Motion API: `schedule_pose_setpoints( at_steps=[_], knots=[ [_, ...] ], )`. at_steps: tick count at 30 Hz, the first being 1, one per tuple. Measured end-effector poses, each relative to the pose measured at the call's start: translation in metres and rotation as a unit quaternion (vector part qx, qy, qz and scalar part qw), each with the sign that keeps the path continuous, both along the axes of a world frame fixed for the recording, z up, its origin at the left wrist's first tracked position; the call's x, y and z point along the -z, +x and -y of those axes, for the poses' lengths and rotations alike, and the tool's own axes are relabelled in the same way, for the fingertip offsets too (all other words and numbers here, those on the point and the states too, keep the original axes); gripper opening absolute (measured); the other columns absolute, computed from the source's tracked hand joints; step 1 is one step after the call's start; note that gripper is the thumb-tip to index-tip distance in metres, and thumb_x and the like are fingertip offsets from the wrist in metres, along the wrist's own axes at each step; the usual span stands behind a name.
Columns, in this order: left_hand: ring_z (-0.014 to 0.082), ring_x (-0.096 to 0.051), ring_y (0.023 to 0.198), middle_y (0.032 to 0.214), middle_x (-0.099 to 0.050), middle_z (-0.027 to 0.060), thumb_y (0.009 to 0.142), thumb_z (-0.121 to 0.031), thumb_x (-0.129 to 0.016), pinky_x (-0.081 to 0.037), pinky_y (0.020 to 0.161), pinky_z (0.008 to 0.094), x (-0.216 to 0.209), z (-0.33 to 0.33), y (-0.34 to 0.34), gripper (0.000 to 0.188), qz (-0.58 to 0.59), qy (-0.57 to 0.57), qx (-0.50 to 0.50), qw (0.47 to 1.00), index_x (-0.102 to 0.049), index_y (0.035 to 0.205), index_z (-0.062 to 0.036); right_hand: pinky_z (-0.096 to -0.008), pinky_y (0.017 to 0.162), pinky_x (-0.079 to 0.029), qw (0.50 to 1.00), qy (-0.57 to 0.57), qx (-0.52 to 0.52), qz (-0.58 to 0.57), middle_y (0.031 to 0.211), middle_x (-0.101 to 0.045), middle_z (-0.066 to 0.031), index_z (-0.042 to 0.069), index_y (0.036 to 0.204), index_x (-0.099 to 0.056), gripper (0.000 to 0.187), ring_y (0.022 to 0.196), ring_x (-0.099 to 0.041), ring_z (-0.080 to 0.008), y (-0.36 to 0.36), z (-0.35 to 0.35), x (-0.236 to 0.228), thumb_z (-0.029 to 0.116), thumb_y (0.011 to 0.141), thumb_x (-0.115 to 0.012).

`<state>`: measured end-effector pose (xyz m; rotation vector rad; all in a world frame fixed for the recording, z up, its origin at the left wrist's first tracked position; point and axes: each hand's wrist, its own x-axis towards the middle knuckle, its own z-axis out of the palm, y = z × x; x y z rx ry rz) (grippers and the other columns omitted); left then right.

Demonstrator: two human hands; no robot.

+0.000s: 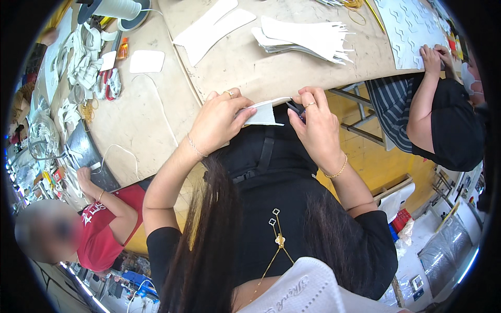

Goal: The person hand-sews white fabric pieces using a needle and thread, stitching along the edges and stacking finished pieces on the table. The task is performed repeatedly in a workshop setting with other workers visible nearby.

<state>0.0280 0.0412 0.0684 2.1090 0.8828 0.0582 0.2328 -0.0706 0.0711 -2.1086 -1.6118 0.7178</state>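
Note:
Between my hands, just off the table's near edge, is a white flat piece (262,115) of fabric or leather with a raised corded edge along its top. My left hand (219,119) pinches its left end between thumb and fingers. With fingers closed, my right hand (319,125) grips a small dark tool (295,108) that looks like thread snips, mostly hidden by the fingers. The tip of the white cord (284,99) reaches my right fingertips; I cannot tell whether the tool touches it.
On the table (229,78) lie white cut pieces (214,26), a stack with stringy ends (302,39), a loose cord (160,101) and red-handled scissors (110,83). A cord spool (117,9) stands far left. Co-workers sit at left (112,224) and right (446,117).

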Motion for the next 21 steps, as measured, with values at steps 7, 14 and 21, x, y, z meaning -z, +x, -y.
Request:
schedule_pose_setpoints(
  at_steps=[7,14,21],
  knots=[
    [0.0306,-0.059,0.076,0.08,-0.061,0.0126,0.095,-0.023,-0.065,-0.041,0.077,0.0382,-0.006,0.007,0.002,0.021,0.012,-0.015,-0.001,1.0,-0.074,0.095,-0.0044,-0.0452,0.068,-0.056,0.999,0.032,-0.019,-0.035,0.109,-0.063,-0.0129,0.005,0.104,-0.057,0.021,0.079,-0.069,-0.035,-0.006,-0.006,0.005,0.01,0.089,-0.069],
    [0.0324,-0.061,0.074,0.079,-0.062,0.014,0.094,-0.021,-0.066,-0.045,0.071,0.0403,-0.005,0.005,0.01,0.02,0.034,-0.005,-0.004,0.999,-0.073,0.093,-0.0025,-0.037,0.068,-0.055,0.993,0.11,0.019,-0.045,0.09,-0.071,-0.0175,-0.001,0.102,-0.066,0.016,0.077,-0.071,-0.0306,0.007,-0.01,0.009,0.008,0.089,-0.072],
    [0.0313,-0.066,0.077,0.088,-0.067,0.0165,0.095,-0.027,-0.066,-0.048,0.07,0.04,-0.015,-0.049,0.079,0.025,0.098,0.053,0.022,0.994,-0.074,0.097,-0.0032,-0.0164,0.049,-0.048,0.963,0.058,0.19,-0.181,0.102,-0.074,-0.0083,-0.001,0.114,-0.061,0.023,0.089,-0.072,-0.0103,0.073,-0.007,-0.021,0.009,0.095,-0.071]
  ],
)
